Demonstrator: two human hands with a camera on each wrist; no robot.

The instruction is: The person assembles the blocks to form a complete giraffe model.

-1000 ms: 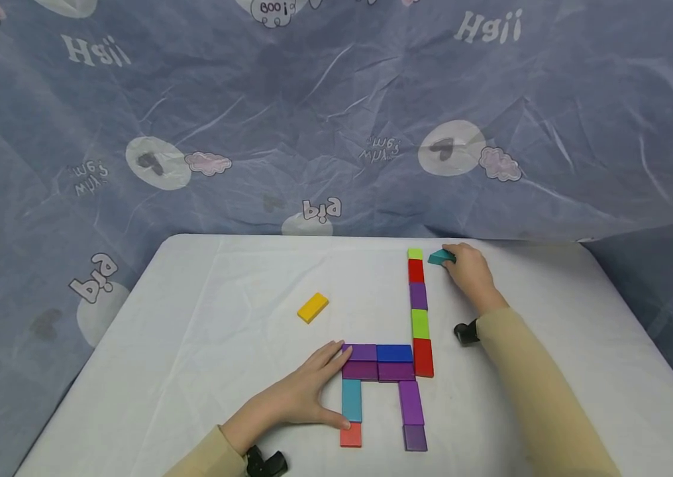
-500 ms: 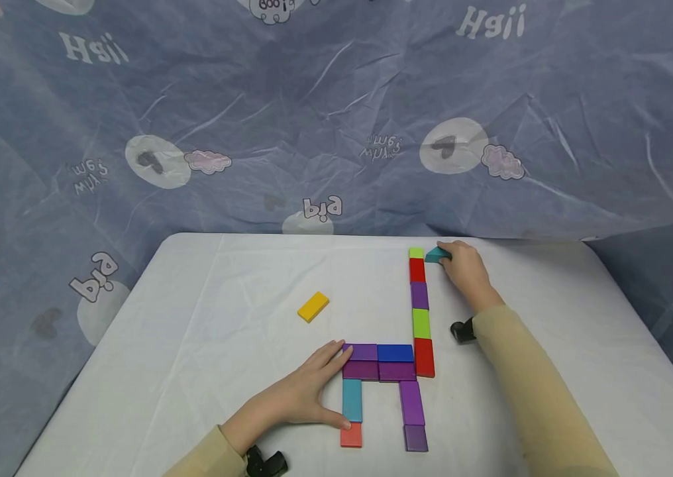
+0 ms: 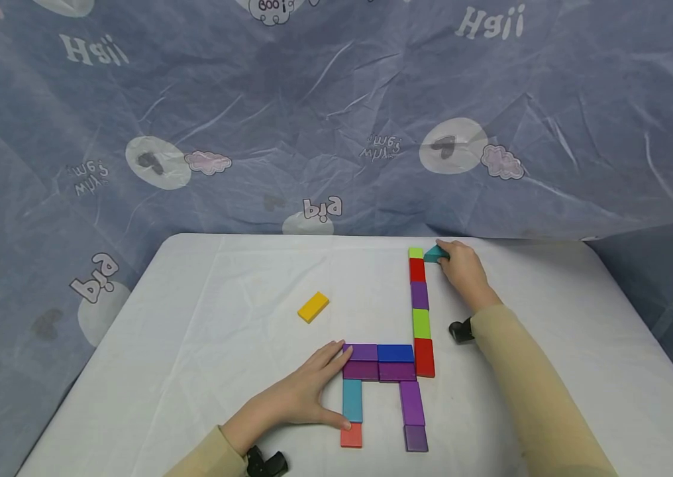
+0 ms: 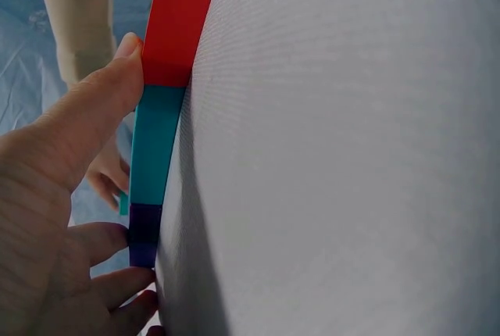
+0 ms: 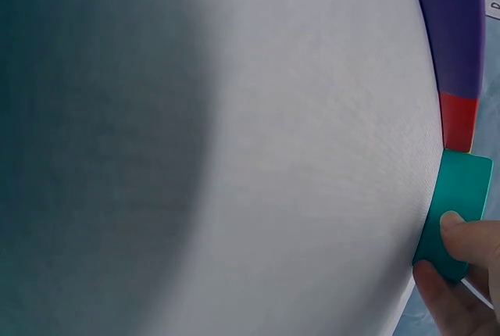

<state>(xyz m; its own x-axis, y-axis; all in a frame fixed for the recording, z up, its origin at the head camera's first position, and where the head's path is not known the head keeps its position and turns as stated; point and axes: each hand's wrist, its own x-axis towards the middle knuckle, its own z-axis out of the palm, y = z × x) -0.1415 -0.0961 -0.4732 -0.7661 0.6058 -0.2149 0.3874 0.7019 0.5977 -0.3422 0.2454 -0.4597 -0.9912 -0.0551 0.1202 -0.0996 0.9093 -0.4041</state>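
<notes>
My right hand [image 3: 466, 270] pinches a small teal triangular block [image 3: 434, 254] between thumb and fingers. In the head view it meets the right side of the lime block [image 3: 416, 253] at the far end of a straight column. My left hand [image 3: 297, 391] lies spread beside the near blocks. Its index fingertip rests at the purple block [image 3: 360, 352], and its thumb touches near the joint of the light-blue block [image 3: 352, 399] and the orange-red block [image 3: 351, 435]. In the left wrist view the thumb [image 4: 117, 78] presses the orange-red block's edge.
The column holds a red [image 3: 424, 358], a lime, a purple [image 3: 419, 295] and another red block. At its near end lie a blue block [image 3: 395, 353] and several purple ones, two forming a right leg [image 3: 411, 403]. A loose yellow block [image 3: 313, 307] lies left on the white table [image 3: 223, 298].
My right hand has slid the teal triangular block left, closing the gap to the lime block at the column's far end. The left hand stays in place.
</notes>
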